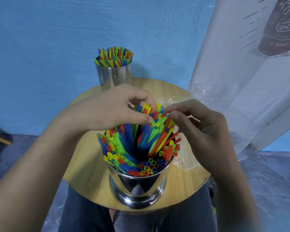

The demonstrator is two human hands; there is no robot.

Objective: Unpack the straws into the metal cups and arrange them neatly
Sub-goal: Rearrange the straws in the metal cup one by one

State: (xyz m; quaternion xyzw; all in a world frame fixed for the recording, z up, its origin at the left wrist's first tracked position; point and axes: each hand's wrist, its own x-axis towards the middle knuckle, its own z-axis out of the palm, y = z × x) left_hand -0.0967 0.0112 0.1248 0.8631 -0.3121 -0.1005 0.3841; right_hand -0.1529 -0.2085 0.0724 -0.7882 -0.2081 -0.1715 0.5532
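A shiny metal cup (137, 186) stands at the near edge of the round wooden table (187, 181), packed with coloured straws (134, 148) that splay outward. My left hand (114, 108) reaches over the far side of the cup and pinches a bunch of straw tips between thumb and fingers. My right hand (199, 124) comes in from the right, its index finger and thumb touching the straw tips beside the left hand. A second metal cup (114, 76), filled with upright straws (115, 56), stands at the table's far edge.
Crumpled clear plastic wrapping (184, 158) lies on the table to the right of the near cup. A white printed banner (241, 72) leans at the right. A blue wall lies behind the table. My legs in dark trousers (84, 213) are under the table.
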